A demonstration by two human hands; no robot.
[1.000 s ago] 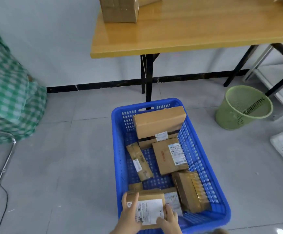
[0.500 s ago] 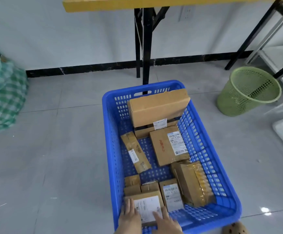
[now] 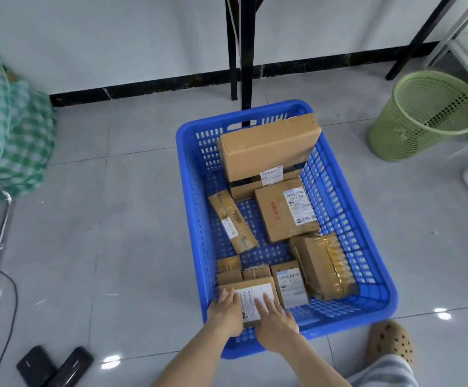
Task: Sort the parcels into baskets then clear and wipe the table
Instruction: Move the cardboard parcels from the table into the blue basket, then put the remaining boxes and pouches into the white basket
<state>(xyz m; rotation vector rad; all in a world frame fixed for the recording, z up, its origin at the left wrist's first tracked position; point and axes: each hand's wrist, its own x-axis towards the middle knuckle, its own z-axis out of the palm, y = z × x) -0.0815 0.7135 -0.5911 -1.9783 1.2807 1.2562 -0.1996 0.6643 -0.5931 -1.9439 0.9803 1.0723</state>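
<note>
- Head view: a blue plastic basket [image 3: 196,219] is seen on the floor, with parcels lying across its bottom.
- A large carton [image 3: 266,146] is propped against the basket's far wall.
- A small labelled carton [image 3: 255,297] is laid flat in the near left corner. It is judged light and stiff, and best taken by its opposite edges.
- The left hand [image 3: 226,314] and right hand [image 3: 276,321] are spread flat upon it, fingers straight, nothing gripped.

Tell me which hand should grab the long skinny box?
Probably the left hand: it lies on the basket's left side, nearer the long skinny box than the right hand.
</note>
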